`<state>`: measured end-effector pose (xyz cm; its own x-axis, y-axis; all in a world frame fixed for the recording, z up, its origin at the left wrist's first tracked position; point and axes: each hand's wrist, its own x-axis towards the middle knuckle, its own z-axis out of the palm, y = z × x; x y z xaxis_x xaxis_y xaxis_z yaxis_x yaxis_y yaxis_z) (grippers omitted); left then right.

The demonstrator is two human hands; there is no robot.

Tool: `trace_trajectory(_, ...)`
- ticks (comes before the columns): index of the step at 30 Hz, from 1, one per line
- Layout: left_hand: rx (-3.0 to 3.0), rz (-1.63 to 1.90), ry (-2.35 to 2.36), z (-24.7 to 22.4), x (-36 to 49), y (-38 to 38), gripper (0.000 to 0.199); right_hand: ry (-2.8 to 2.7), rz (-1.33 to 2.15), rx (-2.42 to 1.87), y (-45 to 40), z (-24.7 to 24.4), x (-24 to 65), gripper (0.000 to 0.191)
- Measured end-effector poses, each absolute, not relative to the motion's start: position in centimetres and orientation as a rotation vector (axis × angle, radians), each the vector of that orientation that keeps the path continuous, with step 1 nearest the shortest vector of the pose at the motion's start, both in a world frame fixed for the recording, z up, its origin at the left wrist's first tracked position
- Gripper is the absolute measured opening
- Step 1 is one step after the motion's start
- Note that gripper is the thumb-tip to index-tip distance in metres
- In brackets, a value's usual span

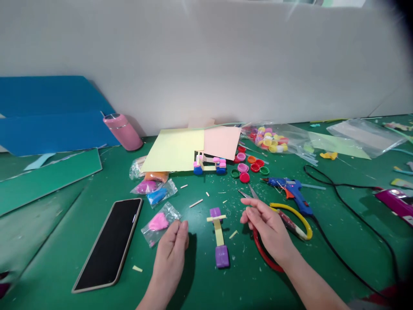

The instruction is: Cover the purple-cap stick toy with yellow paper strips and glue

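A small purple clay piece [222, 256] and a second purple one behind it are joined by a pale yellow strip, with a thin stick across the far end; this lies flat between my hands. My left hand [171, 254] is closed, thumb against the fingers, beside a clear bag of pink clay [158, 221]; whatever its fingers hold, if anything, is hidden. My right hand [269, 230] hovers over red-and-yellow-handled scissors [265, 254], its fingers loosely curled and apart, with nothing visible in them.
A black phone [109, 245] lies at left. Behind are a blue-wheeled model [209, 165], yellow paper [177, 148], several bottle caps [244, 177] and clay bags [158, 196]. At right sit a blue glue gun [295, 191] and its black cord [355, 215]. A pink cup [123, 131] stands by the wall.
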<state>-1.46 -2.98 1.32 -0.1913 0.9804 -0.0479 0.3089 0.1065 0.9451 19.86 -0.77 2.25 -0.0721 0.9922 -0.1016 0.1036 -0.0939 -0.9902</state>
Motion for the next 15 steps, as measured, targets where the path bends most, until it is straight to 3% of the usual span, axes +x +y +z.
trace_trajectory(4,1.541,1.073,1.685,1.5,-1.9,-2.8,0.036,-1.439,1.15,-1.318,-0.9,2.4,19.1,0.024)
trace_trajectory(7,1.934,1.104,1.629,1.8,-2.0,-2.1,0.01,-1.62,1.056,-1.293,-0.9,2.9,18.1,0.024)
trace_trajectory(10,2.32,1.091,1.533,1.9,-2.0,-1.2,0.026,-1.782,0.985,-1.257,-0.7,3.3,17.4,0.022)
trace_trajectory(15,2.604,0.959,1.368,2.3,-1.7,0.3,0.021,-1.833,1.009,-1.243,0.0,3.2,16.8,0.02)
